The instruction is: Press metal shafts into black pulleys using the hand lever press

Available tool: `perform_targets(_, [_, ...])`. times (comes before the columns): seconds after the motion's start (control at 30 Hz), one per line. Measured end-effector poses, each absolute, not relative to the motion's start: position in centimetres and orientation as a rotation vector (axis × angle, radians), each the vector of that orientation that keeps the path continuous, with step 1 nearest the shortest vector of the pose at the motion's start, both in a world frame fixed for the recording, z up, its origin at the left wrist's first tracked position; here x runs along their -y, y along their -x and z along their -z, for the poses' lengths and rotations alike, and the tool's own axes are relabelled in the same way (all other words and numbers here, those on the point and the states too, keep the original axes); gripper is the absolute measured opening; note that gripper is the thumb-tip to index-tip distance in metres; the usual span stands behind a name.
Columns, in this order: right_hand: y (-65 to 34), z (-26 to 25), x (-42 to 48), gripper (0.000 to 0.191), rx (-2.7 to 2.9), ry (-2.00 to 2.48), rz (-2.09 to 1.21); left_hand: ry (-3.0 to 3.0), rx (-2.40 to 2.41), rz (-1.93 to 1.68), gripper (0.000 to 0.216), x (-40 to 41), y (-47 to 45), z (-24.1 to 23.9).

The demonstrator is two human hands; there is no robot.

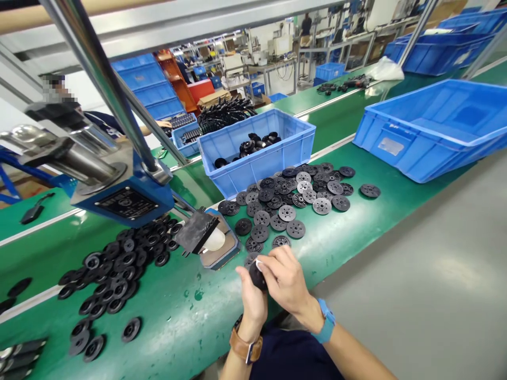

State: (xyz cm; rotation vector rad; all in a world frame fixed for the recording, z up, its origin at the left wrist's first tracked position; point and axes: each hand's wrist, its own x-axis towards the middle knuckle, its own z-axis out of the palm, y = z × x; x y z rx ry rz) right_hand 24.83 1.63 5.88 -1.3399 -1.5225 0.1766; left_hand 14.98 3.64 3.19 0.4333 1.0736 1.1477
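cradling a black disc (257,277), the left hand (253,300) sits just left of it; the right hand (287,277), just right, pinches a small white bit (258,263) at its far edge.

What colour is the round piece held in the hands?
The round piece is black; it shows in the head view, the only one.

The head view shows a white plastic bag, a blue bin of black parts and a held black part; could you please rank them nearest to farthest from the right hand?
1. Held black part: left of right hand, touching.
2. Blue bin: beyond loose discs.
3. White plastic bag: far ahead, right.
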Motion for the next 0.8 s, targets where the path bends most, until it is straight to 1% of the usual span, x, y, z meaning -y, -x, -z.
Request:
perform_targets(0.13, [-25.5, -4.4, -0.8, 0.022, 1.594, 1.256, -0.200, -0.693, -1.035, -1.059, 0.079, -4.6, -15.8, -3.3])
perform_targets(0.23, [-28.2, -3.2, 0.0, 0.021, 1.567, 1.252, -0.261, -0.899, -1.026, -1.063, 0.085, -6.8, -16.9, -4.5])
perform_targets(0.3, [-30.7, -2.6, 0.2, 0.021, 1.361, 1.361, -0.292, -1.168, -1.035, -1.078, 0.076, -8.6, -18.5, -5.5])
perform_targets(0.4, [-34.2, -1.8, -0.3, 0.029, 1.002, 1.530, -0.246, -1.576, -1.021, -1.048, 0.043, -10.9, -22.1, -6.7])
perform_targets(0.43, [-35.2, -1.6, -0.5, 0.031, 0.930, 1.566, -0.219, -1.684, -1.015, -1.031, 0.035, -11.4, -23.4, -6.8])
perform_targets(0.47, [-35.9, -1.4, -0.8, 0.034, 0.884, 1.587, -0.196, -1.832, -1.020, -0.992, 0.033, -11.9, -24.8, -6.9])
perform_targets(0.6, [-37.2, -0.6, -1.5, 0.037, 0.792, 1.626, -0.173, -2.590, -1.089, -0.628, 0.038, -13.5, -29.3, -6.2])
perform_targets(0.73, [-37.0, -0.1, -1.5, 0.034, 0.791, 1.634, -0.177, -2.704, -1.078, -0.519, 0.034, -15.2, -31.4, -5.7])
perform_targets(0.8, [-36.9, 0.1, -1.5, 0.033, 0.790, 1.634, -0.179, -2.747, -1.066, -0.483, 0.028, -16.6, -32.1, -6.0])
